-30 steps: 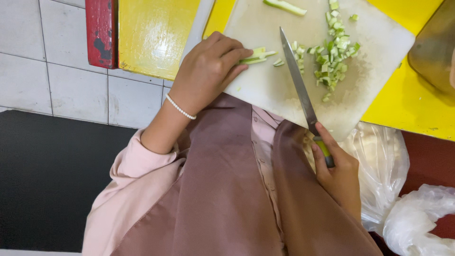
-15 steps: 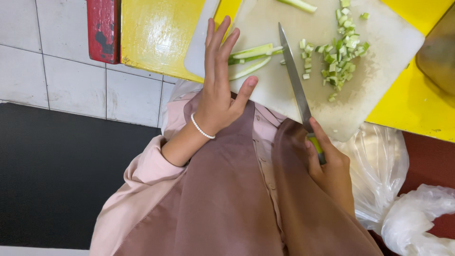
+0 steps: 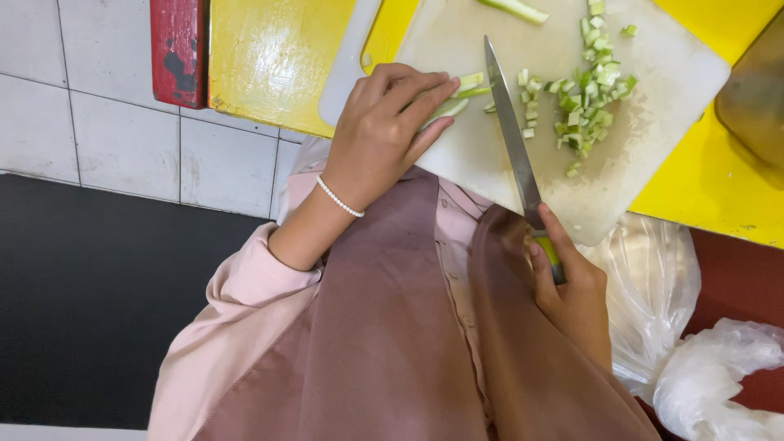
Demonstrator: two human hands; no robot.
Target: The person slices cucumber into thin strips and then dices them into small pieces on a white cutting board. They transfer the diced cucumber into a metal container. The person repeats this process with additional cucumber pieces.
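Note:
My left hand (image 3: 384, 135) rests on pale green vegetable strips (image 3: 457, 94) at the near left part of a white cutting board (image 3: 653, 122), holding them down. My right hand (image 3: 572, 294) grips the green handle of a long knife (image 3: 510, 135); its blade lies across the board, just right of the strips. A pile of small green diced pieces (image 3: 584, 90) sits right of the blade. Another green strip (image 3: 514, 8) lies at the board's far edge.
The board sits on a yellow tabletop (image 3: 719, 196) with a red edge (image 3: 175, 49). A brown metal container (image 3: 755, 98) stands at the right. Clear plastic bags (image 3: 678, 327) lie below the table near my right arm. White floor tiles (image 3: 98, 122) are on the left.
My left hand lifted with fingers spread, then came back down onto the green strips. The knife and right hand stayed almost still.

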